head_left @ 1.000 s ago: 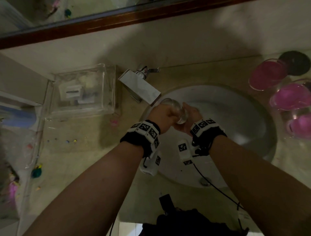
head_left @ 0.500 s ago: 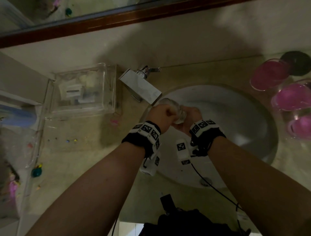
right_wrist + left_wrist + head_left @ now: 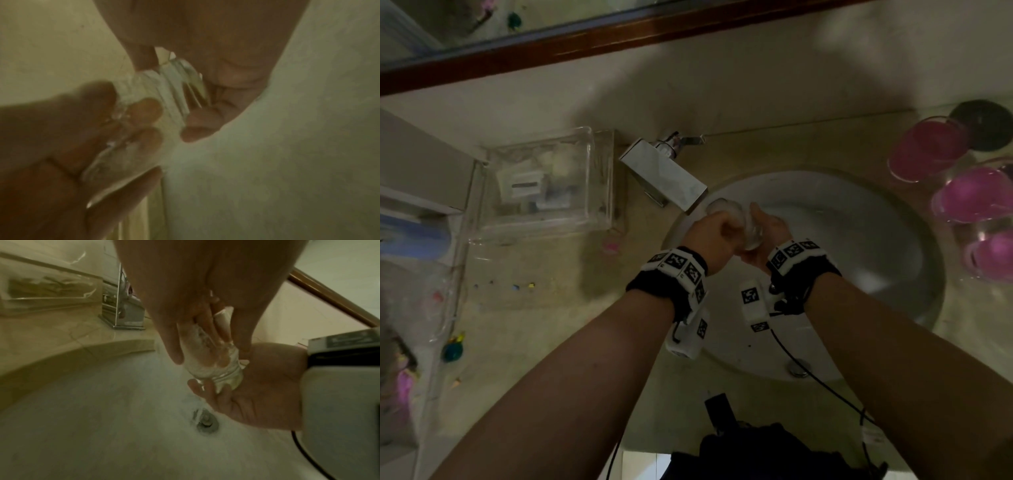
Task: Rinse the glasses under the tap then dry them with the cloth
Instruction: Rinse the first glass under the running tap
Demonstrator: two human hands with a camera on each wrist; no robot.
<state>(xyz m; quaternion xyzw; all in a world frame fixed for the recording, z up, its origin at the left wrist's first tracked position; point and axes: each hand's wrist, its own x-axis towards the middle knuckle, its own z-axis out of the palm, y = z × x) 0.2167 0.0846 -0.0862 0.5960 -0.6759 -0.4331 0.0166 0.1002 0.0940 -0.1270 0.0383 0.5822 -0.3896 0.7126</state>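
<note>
A clear glass lies tilted on its side just below the tap spout, over the white sink basin. My left hand has its fingers pushed inside the glass and its thumb outside, pinching the wall. My right hand grips the ribbed base of the glass from the other side. In the left wrist view the glass looks wet and cloudy, and it hangs above the drain. No cloth is in view.
Three glasses with pink inside stand on the counter right of the basin, beside a dark round object. A clear plastic box sits left of the tap. A wood-framed mirror runs along the back.
Both hands stay at the glass under the spout. The glass and the left hand have shifted only slightly.
</note>
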